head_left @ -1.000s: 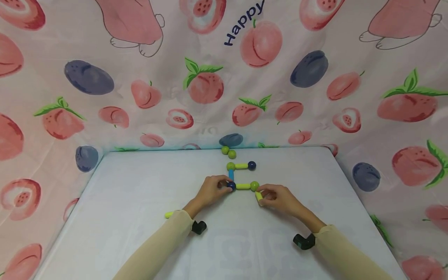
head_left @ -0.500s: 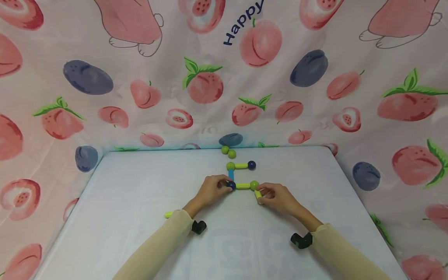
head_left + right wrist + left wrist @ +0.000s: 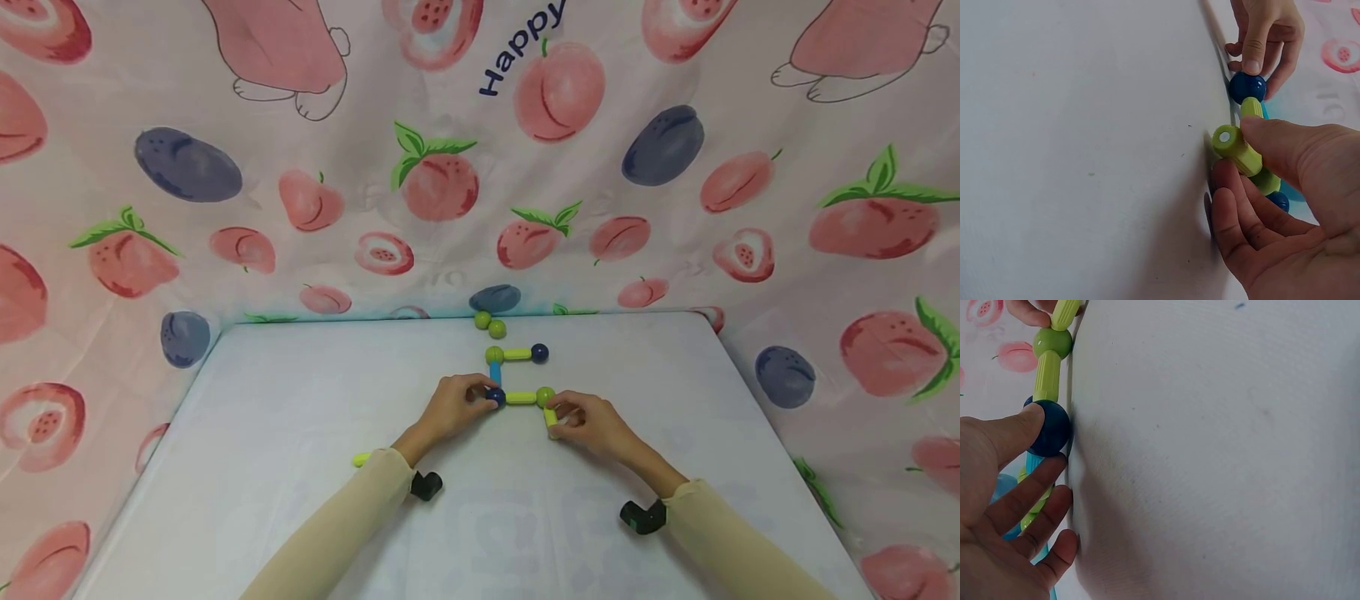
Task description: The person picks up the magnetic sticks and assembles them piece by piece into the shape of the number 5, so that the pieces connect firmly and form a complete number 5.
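A chain of magnetic balls and rods lies on the table. My left hand (image 3: 452,408) holds the dark blue ball (image 3: 1052,428) at its lower left corner, thumb on one side. From this ball a blue rod (image 3: 495,372) runs up to a green ball (image 3: 494,355), then a yellow-green rod (image 3: 517,354) leads to another dark blue ball (image 3: 540,353). Rightward, a second yellow-green rod (image 3: 521,398) reaches a green ball (image 3: 545,397). My right hand (image 3: 596,425) pinches a yellow-green magnetic rod (image 3: 1238,150) by that ball, its near end showing a pale disc.
Two loose green balls (image 3: 497,329) sit at the table's back edge. Another yellow-green rod (image 3: 362,459) pokes out beside the left sleeve (image 3: 337,517). Black wrist devices (image 3: 643,517) hang at both cuffs. A fruit-printed cloth (image 3: 450,275) rises behind the white table (image 3: 262,400).
The rod in my right hand has swung from a slant to nearly straight below the green ball, the right hand shifting slightly left. My left hand stays on the blue ball.
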A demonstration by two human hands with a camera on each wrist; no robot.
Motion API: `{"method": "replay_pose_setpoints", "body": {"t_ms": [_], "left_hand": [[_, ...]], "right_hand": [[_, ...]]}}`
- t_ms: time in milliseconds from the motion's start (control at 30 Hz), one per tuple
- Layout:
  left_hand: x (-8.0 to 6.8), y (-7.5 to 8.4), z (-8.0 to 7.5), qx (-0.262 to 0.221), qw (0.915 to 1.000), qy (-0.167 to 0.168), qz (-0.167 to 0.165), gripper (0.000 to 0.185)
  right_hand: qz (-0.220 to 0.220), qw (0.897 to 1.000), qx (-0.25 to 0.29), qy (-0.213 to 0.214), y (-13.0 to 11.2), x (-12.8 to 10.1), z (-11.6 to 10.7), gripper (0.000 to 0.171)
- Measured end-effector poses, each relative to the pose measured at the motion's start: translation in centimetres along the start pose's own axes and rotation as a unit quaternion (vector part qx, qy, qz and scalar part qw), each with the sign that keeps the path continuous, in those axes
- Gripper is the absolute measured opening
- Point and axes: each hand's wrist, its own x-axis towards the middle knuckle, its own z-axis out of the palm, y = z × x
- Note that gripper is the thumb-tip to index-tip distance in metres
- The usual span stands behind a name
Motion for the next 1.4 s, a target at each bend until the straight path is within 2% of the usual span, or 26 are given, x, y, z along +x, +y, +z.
{"method": "replay_pose_setpoints", "body": {"t_ms": [600,767,967,1100,1400], "left_hand": [[-0.1,-0.1,-0.1,0.001,1.0,0.005,0.003,0.026],[-0.2,-0.1,-0.1,0.0,1.0,0.001,0.002,0.026],[-0.4,0.0,0.0,-0.003,1.0,0.0,0.003,0.026],[-0.3,-0.1,0.1,-0.001,1.0,-0.001,0.003,0.027],[-0.3,-0.2,0.0,0.001,1.0,-0.005,0.006,0.027]], "right_hand": [[-0.014,1.0,-0.001,-0.001,0.0,0.0,0.3,0.036],[-0.022,1.0,-0.004,-0.02,0.3,0.0,0.0,0.036],[-0.044,0.996,-0.006,-0.071,0.3,0.0,-1.3,0.039],[-0.05,0.994,-0.026,-0.097,-0.1,0.1,-2.5,0.044],[-0.069,0.99,-0.063,-0.101,-1.1,1.2,-5.3,0.049]]}}
